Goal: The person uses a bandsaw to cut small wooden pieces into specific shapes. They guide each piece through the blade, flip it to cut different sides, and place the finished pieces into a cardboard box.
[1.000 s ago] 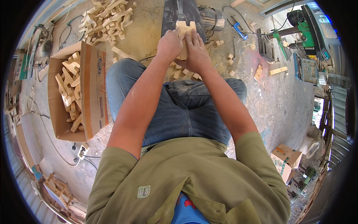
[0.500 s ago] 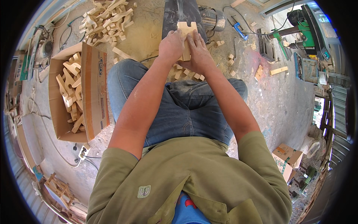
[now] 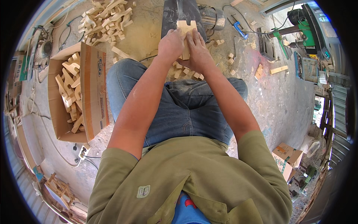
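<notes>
A pale wooden block (image 3: pixel 187 27) with a notch cut in its far end lies over the dark, dusty machine plate (image 3: pixel 169 18). My left hand (image 3: pixel 172 45) grips its left side, fingers curled against the wood. On the other side my right hand (image 3: pixel 197 50) presses along the block, its fingers stretched forward and the thumb low near the block's close end. Both hands hold the piece between them; its undersides and part of its edges are hidden. Small wood offcuts (image 3: pixel 196 75) lie on the floor just below my hands.
A motor (image 3: pixel 212 18) sits right of the plate. An open cardboard box (image 3: pixel 97 93) of curved wooden pieces stands at my left, beyond it a heap of wooden pieces (image 3: pixel 106 20). A blue clamp (image 3: pixel 240 30), a green drill stand (image 3: pixel 306 33) and a power strip (image 3: pixel 84 151) lie around me.
Very little differs. The block and both hands appear a touch farther forward, with the same grip; the view has shifted slightly.
</notes>
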The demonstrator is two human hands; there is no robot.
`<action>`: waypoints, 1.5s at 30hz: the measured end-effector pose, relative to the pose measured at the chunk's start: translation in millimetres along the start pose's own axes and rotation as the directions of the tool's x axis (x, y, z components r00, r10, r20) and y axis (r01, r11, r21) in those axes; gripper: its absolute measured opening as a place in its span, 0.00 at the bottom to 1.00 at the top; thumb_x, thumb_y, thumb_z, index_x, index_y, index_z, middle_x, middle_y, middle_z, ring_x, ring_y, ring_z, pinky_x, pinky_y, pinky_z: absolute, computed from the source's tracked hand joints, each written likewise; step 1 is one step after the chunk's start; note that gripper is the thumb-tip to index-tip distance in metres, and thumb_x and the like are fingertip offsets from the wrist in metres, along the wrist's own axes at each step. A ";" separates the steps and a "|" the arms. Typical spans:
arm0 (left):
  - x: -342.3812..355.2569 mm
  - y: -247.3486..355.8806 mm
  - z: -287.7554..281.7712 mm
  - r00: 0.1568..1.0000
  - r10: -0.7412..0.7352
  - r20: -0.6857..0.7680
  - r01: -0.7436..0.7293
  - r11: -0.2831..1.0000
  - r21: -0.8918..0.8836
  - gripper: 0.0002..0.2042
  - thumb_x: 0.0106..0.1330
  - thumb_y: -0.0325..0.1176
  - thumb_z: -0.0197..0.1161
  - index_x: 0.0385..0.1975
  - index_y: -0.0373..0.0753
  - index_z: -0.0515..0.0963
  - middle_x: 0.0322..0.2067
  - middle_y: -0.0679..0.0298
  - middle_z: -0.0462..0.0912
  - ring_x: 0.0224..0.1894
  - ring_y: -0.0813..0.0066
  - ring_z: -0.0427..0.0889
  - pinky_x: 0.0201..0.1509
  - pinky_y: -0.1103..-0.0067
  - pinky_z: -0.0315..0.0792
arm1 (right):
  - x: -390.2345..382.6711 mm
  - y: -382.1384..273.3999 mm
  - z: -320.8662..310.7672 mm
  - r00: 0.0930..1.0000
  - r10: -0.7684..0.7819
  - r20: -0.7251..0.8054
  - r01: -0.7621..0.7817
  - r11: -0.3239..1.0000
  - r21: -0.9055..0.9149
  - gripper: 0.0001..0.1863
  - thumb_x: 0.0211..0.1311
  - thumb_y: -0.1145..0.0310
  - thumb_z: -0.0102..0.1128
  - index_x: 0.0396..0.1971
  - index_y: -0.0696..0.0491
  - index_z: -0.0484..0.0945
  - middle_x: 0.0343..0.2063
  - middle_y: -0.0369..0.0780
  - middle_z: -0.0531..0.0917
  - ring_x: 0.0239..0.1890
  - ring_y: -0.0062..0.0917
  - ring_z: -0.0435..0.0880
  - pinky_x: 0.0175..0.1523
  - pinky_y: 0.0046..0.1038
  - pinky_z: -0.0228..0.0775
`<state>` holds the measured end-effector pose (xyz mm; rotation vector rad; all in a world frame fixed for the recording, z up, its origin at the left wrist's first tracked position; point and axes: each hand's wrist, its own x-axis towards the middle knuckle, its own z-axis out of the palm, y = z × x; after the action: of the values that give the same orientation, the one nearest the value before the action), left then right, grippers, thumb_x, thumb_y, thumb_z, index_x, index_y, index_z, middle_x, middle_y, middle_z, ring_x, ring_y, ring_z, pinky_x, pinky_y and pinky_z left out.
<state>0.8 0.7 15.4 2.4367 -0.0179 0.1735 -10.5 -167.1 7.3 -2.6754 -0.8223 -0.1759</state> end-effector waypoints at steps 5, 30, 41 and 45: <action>2.3 1.5 -1.5 1.000 -0.011 0.024 0.010 1.000 0.025 0.21 0.79 0.40 0.57 0.64 0.34 0.80 0.55 0.48 0.85 0.57 0.48 0.86 0.61 0.60 0.81 | 2.4 -0.5 -0.4 1.000 -0.016 -0.016 0.016 1.000 -0.006 0.64 0.49 0.40 0.83 0.76 0.68 0.62 0.76 0.66 0.61 0.81 0.63 0.56 0.83 0.51 0.55; 5.7 -0.2 -3.9 0.998 -0.028 0.063 0.022 0.995 0.094 0.20 0.81 0.41 0.56 0.65 0.37 0.80 0.56 0.50 0.84 0.59 0.48 0.85 0.61 0.59 0.80 | 6.9 -7.8 -8.8 0.999 0.003 0.038 -0.004 1.000 0.006 0.65 0.49 0.43 0.85 0.78 0.67 0.58 0.79 0.66 0.54 0.82 0.62 0.53 0.82 0.49 0.58; 1.3 -5.7 1.9 0.998 0.051 -0.024 -0.048 0.993 0.109 0.20 0.79 0.38 0.59 0.64 0.36 0.80 0.50 0.50 0.86 0.55 0.50 0.86 0.56 0.60 0.82 | 2.6 4.9 -18.0 0.991 -0.009 0.136 -0.007 0.993 0.115 0.67 0.47 0.37 0.84 0.78 0.65 0.61 0.81 0.63 0.54 0.83 0.60 0.53 0.83 0.47 0.57; 0.8 -7.4 3.8 0.997 0.075 -0.003 -0.073 0.984 0.161 0.18 0.78 0.37 0.59 0.62 0.35 0.80 0.48 0.50 0.86 0.56 0.50 0.85 0.56 0.60 0.82 | 1.8 3.8 -15.7 0.988 0.013 0.157 -0.027 0.996 0.086 0.67 0.49 0.37 0.83 0.79 0.65 0.59 0.81 0.63 0.55 0.83 0.60 0.52 0.83 0.47 0.56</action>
<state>2.5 3.9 7.8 2.5979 -0.0941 0.2270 -7.1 -174.6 21.4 -2.6381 -0.8287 0.0745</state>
